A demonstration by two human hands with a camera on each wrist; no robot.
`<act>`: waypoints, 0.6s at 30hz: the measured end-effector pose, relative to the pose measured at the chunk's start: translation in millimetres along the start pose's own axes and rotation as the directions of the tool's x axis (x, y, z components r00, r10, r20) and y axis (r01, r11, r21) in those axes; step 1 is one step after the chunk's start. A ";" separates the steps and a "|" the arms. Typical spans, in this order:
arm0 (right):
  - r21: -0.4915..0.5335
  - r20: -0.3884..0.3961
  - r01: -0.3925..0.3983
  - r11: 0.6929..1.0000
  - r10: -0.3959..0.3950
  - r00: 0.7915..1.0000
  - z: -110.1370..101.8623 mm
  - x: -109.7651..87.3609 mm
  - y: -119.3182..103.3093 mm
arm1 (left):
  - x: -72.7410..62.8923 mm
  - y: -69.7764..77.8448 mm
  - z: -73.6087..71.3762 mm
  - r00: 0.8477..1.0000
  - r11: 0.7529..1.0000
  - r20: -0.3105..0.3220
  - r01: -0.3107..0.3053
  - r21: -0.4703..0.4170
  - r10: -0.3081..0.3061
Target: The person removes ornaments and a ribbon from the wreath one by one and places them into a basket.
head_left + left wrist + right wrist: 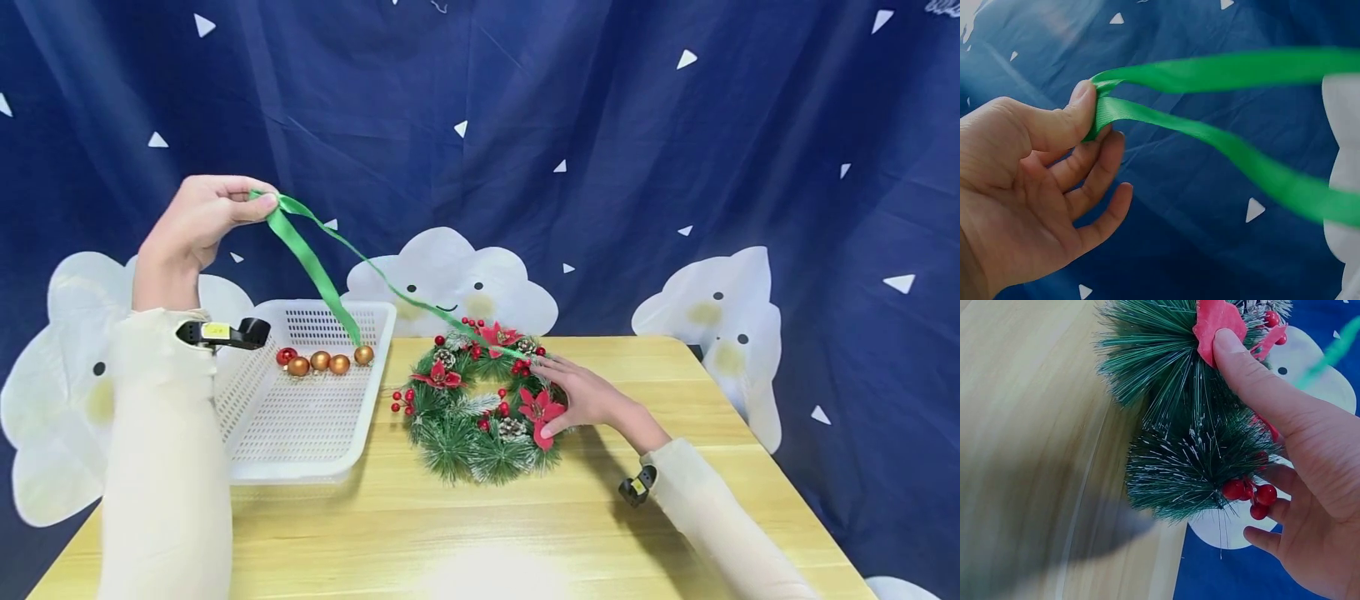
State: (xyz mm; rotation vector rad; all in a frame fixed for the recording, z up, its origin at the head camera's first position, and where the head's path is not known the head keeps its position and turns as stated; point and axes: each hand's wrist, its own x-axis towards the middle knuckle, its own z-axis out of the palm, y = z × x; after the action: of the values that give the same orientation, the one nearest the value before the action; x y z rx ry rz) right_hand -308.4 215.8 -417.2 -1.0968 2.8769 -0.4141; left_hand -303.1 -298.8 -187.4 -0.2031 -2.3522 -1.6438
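High on the left, my left hand (pixel 210 212) pinches a green ribbon (pixel 311 262) between thumb and forefinger. Both strands leave the pinch in the left wrist view, where the ribbon (pixel 1210 72) stretches right. One strand drops to a gold ball in the basket; the other runs down to the wreath. The Christmas wreath (pixel 468 446) of green needles, red flowers, pinecones and berries lies on the table. My right hand (pixel 588 396) grips its right side. In the right wrist view, the thumb (pixel 1254 378) rests on a red petal (pixel 1213 325), with the fingers partly hidden behind the needles.
Left of the wreath stands a white perforated basket (pixel 300 433) holding several gold balls (pixel 339 364) and a red ball (pixel 286 357). The wooden table (pixel 390 533) meets a dark blue curtain (pixel 630 125) with white clouds and triangles behind it.
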 end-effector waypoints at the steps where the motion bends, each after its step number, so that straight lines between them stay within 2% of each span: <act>1: -0.005 -0.003 0.004 1.000 -0.004 1.000 0.7 -0.2 0.6 | -1.2 -0.6 -2.1 1.000 0.998 -0.011 -0.003 -0.058 0.002; 4: -0.006 -0.010 0.012 1.000 -0.012 1.000 1.2 -0.8 1.2 | -5.9 -2.5 -7.9 0.999 0.968 -0.042 -0.033 -0.249 0.023; 6: 0.000 -0.013 0.013 1.000 -0.013 1.000 1.4 -1.4 1.8 | -8.8 -3.2 -11.3 0.997 0.923 -0.070 -0.051 -0.380 0.026; 8: 0.009 -0.014 0.014 1.000 -0.014 1.000 1.2 -2.0 2.0 | -10.9 -3.5 -14.4 0.993 0.882 -0.112 -0.075 -0.464 0.025; 14: 0.025 -0.026 0.025 0.999 -0.024 0.999 1.5 -3.5 4.0 | -13.6 -6.7 -24.9 0.971 0.780 -0.235 -0.123 -0.614 -0.032; 16: 0.026 -0.027 0.025 0.999 -0.024 0.999 1.6 -4.0 4.5 | -15.2 -8.8 -28.6 0.966 0.757 -0.254 -0.130 -0.640 -0.048; 18: 0.029 -0.023 0.019 0.999 -0.019 1.000 1.5 -4.7 4.9 | -17.5 -10.8 -31.9 0.962 0.746 -0.265 -0.128 -0.654 -0.067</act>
State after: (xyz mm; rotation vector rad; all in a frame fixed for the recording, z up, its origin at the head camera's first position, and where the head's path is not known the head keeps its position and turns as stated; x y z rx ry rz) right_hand -307.8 222.0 -420.2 -1.1234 2.8728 -0.4709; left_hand -284.9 -331.8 -191.9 -0.1316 -1.4631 -2.2697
